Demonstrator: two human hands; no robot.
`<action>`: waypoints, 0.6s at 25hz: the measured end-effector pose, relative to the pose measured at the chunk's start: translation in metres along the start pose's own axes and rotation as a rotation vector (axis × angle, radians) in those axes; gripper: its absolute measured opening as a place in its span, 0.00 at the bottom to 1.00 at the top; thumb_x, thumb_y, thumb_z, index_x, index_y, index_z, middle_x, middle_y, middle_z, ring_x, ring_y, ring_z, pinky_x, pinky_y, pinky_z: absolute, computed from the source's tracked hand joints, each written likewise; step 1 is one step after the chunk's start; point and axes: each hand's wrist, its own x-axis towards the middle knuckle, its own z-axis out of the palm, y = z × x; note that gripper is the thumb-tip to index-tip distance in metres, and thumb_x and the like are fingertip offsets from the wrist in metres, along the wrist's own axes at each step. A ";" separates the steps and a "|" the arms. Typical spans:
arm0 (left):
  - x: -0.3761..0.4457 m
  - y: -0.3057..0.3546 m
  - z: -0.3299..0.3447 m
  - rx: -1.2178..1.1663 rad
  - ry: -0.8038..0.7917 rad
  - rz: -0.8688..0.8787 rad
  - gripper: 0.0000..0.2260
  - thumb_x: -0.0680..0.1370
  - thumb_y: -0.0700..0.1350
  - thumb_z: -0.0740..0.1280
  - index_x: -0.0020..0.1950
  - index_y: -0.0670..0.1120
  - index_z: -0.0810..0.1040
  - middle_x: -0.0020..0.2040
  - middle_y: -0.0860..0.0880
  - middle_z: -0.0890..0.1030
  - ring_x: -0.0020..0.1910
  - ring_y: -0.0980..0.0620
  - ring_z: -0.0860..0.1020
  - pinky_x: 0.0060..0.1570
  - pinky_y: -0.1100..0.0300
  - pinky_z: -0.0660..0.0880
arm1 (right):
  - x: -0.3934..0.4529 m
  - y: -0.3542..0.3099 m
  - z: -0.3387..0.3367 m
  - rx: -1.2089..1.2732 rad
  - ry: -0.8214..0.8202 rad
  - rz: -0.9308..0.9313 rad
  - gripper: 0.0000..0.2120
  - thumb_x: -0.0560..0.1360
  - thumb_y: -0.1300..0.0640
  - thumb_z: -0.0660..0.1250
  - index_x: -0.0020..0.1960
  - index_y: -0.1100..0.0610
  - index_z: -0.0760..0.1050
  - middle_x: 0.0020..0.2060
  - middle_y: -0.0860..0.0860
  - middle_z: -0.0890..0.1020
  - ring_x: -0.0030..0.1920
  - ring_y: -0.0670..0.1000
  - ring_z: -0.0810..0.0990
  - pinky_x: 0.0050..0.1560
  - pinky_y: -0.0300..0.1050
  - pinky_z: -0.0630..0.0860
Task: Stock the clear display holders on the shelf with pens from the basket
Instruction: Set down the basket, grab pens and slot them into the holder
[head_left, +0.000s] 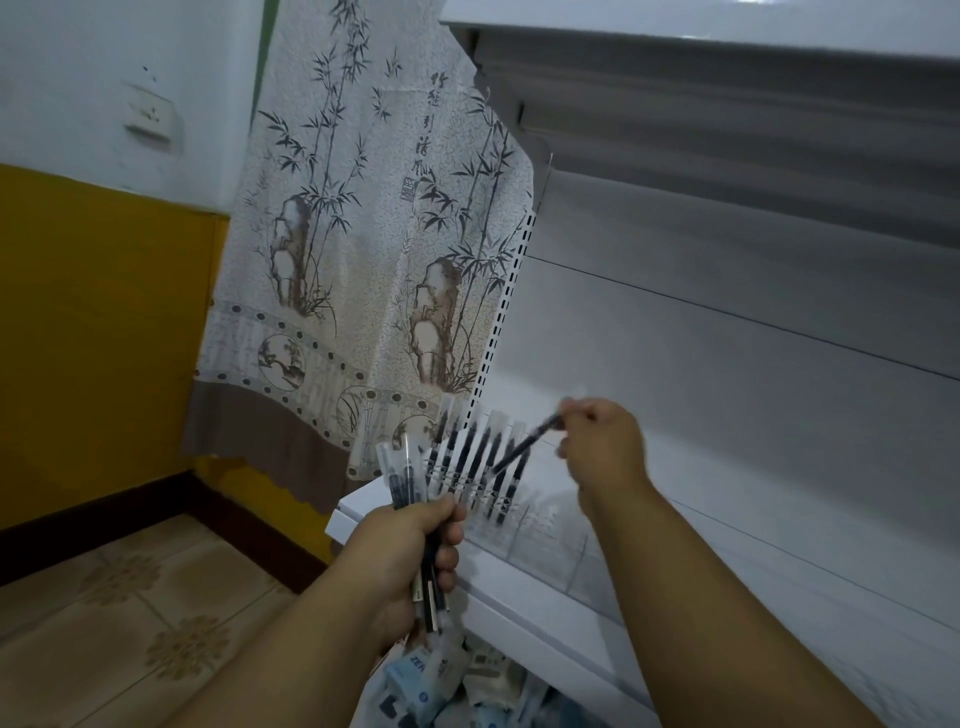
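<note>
One black pen (524, 448) is pinched near its top end between the fingertips of the right hand (602, 441), slanted with its lower tip pointing down and left toward the clear display holder (519, 512) on the white shelf (545, 613). Several pens already stand upright side by side in the left part of that holder (475, 457); the slots to their right look unfilled, though the clear plastic is hard to read. The left hand (415, 540) is clenched round a bundle of pens (408, 480), their clear caps sticking up above the fist, just near and left of the holder. Below the arms lies a heap of packaged stationery (441, 675), probably in the basket, whose rim I cannot make out.

These pens should be light, stiff and smooth, so a two-finger pinch is enough to carry one, but the slick barrel could swivel in such a grip. Holding high on the barrel, as now, leaves the lower end free to enter a slot; a hold nearer the middle would steady the aim. The bundle is likelier to slip, since the pens can slide against one another.
</note>
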 end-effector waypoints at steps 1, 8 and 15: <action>0.001 0.000 -0.001 -0.003 0.001 -0.003 0.09 0.81 0.43 0.63 0.46 0.39 0.78 0.29 0.47 0.74 0.24 0.52 0.67 0.23 0.61 0.66 | 0.007 0.003 -0.008 -0.079 0.131 -0.072 0.10 0.81 0.53 0.63 0.46 0.57 0.80 0.37 0.51 0.80 0.35 0.50 0.77 0.32 0.38 0.68; 0.006 -0.004 0.006 -0.033 -0.016 -0.028 0.07 0.81 0.41 0.63 0.47 0.38 0.76 0.29 0.47 0.73 0.22 0.53 0.65 0.22 0.63 0.65 | 0.010 0.033 -0.005 -0.448 0.073 -0.327 0.10 0.81 0.52 0.63 0.44 0.55 0.76 0.35 0.44 0.76 0.36 0.41 0.72 0.35 0.35 0.65; 0.004 -0.003 0.008 -0.023 -0.044 -0.037 0.08 0.80 0.37 0.62 0.56 0.35 0.77 0.31 0.46 0.76 0.23 0.53 0.66 0.22 0.63 0.65 | 0.009 0.051 0.007 -0.606 -0.123 -0.183 0.15 0.79 0.51 0.65 0.39 0.61 0.77 0.35 0.55 0.81 0.38 0.55 0.80 0.44 0.48 0.77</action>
